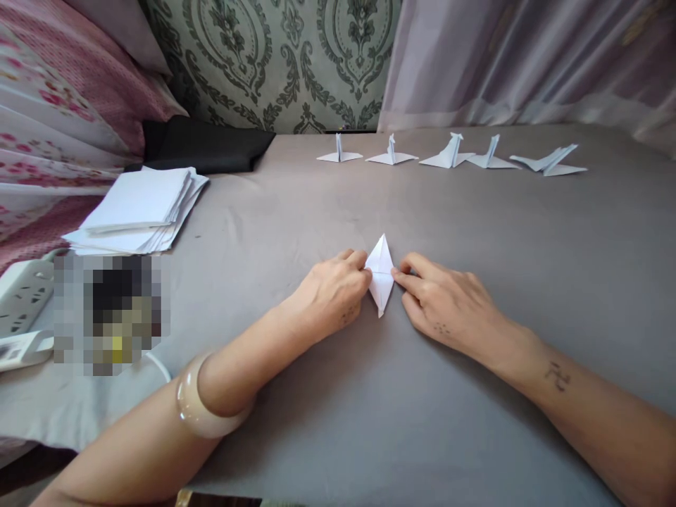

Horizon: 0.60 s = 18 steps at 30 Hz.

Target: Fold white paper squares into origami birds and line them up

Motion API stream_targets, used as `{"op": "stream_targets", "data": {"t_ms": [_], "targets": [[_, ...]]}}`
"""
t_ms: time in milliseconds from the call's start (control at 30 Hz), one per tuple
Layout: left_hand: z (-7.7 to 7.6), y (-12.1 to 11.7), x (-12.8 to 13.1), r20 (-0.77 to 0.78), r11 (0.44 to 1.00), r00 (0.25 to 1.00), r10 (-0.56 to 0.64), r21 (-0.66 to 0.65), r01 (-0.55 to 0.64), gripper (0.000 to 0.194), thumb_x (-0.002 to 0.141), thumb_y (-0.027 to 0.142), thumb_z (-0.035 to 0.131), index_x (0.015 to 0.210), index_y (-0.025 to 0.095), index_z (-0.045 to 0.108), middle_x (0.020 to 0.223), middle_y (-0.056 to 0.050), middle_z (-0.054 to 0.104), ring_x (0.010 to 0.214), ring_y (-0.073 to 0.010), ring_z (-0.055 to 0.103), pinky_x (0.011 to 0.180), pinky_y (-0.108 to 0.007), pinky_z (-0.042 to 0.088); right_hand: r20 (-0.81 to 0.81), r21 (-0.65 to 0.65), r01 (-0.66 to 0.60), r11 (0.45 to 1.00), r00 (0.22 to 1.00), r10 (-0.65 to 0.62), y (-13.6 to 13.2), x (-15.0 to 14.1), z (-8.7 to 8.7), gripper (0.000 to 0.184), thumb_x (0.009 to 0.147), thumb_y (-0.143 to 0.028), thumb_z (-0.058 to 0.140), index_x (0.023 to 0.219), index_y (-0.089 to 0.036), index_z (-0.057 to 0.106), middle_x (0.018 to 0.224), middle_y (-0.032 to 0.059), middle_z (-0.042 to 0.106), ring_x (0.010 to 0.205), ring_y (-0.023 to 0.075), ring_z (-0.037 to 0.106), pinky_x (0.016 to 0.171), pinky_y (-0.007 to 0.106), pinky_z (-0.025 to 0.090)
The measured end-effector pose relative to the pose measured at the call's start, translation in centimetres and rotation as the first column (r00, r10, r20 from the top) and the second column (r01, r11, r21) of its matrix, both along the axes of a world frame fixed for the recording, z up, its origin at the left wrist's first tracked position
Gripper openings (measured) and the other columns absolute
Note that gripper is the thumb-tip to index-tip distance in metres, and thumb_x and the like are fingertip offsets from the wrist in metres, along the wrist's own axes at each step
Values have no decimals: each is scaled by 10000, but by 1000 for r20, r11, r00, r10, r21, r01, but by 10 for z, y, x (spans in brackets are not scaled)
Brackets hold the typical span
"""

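A white sheet of paper folded into a long diamond, the folded paper (pixel 381 282), lies at the middle of the grey cloth-covered table. Its points face away from me and toward me, and a crease crosses its middle. My left hand (pixel 338 285) pinches the left corner, fingers curled. At the right corner, my right hand (pixel 448 299) grips the edge between thumb and fingertips. Both hands rest low over the cloth.
Several folded paper cranes (pixel 391 151) stand in a row along the table's far side. To the left lie a stack of white paper (pixel 140 204), a black folded cloth (pixel 211 146) and a white power strip (pixel 24 292). A blurred patch hides something beside the strip.
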<state>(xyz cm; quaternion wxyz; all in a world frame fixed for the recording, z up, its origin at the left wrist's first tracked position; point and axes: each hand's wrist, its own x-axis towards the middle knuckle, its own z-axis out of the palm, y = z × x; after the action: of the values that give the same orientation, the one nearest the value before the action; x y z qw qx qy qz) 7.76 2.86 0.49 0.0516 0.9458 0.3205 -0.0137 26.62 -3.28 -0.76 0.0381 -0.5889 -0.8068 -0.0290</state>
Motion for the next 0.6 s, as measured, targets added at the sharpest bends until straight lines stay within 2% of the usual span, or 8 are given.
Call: {"op": "stream_targets", "data": {"t_ms": [133, 167, 233, 300, 367, 433, 500, 600], "targets": [[-6, 5, 2, 213, 982, 963, 166, -126, -141, 214, 839, 179, 495, 753, 146, 688, 893, -83, 620, 691, -159, 562, 597, -276, 411, -110, 33, 52, 998, 993, -48, 2, 2, -7, 305, 846, -160, 453, 977, -233, 718, 1009, 16, 645, 594, 109, 509, 525, 304, 261], [-9, 8, 3, 281, 969, 933, 226, -159, -187, 256, 862, 226, 497, 688, 148, 667, 863, -71, 623, 627, -133, 534, 585, -273, 397, -158, 49, 74, 996, 985, -65, 3, 2, -10, 299, 839, -158, 456, 940, -228, 729, 994, 17, 653, 596, 110, 516, 540, 300, 287], [-15, 15, 4, 386, 948, 878, 282, -255, -192, 340, 890, 330, 520, 621, 151, 624, 809, -47, 620, 584, -107, 502, 590, -265, 385, -283, 72, 122, 990, 954, -97, 8, 3, -15, 283, 828, -157, 469, 879, -218, 741, 947, 21, 668, 626, 118, 543, 592, 284, 351], [-21, 22, 5, 442, 918, 828, 345, -344, -199, 247, 843, 324, 605, 666, 153, 614, 761, -24, 604, 610, -111, 509, 614, -253, 396, -419, 64, 171, 983, 899, -129, 13, 4, -19, 267, 817, -162, 482, 843, -214, 742, 905, 21, 678, 664, 126, 567, 646, 269, 397], [-26, 26, 6, 468, 904, 810, 354, -393, -168, 147, 800, 301, 658, 800, 157, 627, 805, -20, 605, 674, -124, 525, 657, -254, 421, -509, 27, 219, 975, 843, -176, 18, 3, -21, 236, 819, -200, 499, 840, -213, 734, 877, 25, 679, 703, 139, 585, 691, 270, 422], [-29, 27, 6, 504, 903, 779, 374, -390, -181, 234, 776, 307, 685, 943, 154, 625, 886, -35, 595, 719, -132, 523, 707, -274, 439, -541, -33, 264, 964, 806, -239, 22, 1, -20, 222, 822, -277, 530, 915, -216, 722, 874, 31, 672, 748, 161, 592, 722, 292, 428], [-32, 27, 6, 516, 900, 770, 375, -403, -168, 229, 783, 296, 671, 947, 142, 625, 905, -41, 571, 729, -131, 516, 735, -286, 442, -570, -102, 292, 951, 766, -297, 23, -2, -18, 245, 799, -332, 570, 967, -214, 705, 896, 42, 666, 791, 180, 589, 742, 313, 426], [-32, 26, 5, 549, 882, 737, 393, -451, -135, 185, 735, 249, 703, 865, 146, 621, 844, -11, 532, 727, -126, 494, 724, -273, 426, -618, -161, 284, 945, 718, -321, 23, -6, -16, 216, 737, -316, 621, 910, -207, 691, 913, 51, 662, 799, 187, 584, 747, 327, 428]]}}
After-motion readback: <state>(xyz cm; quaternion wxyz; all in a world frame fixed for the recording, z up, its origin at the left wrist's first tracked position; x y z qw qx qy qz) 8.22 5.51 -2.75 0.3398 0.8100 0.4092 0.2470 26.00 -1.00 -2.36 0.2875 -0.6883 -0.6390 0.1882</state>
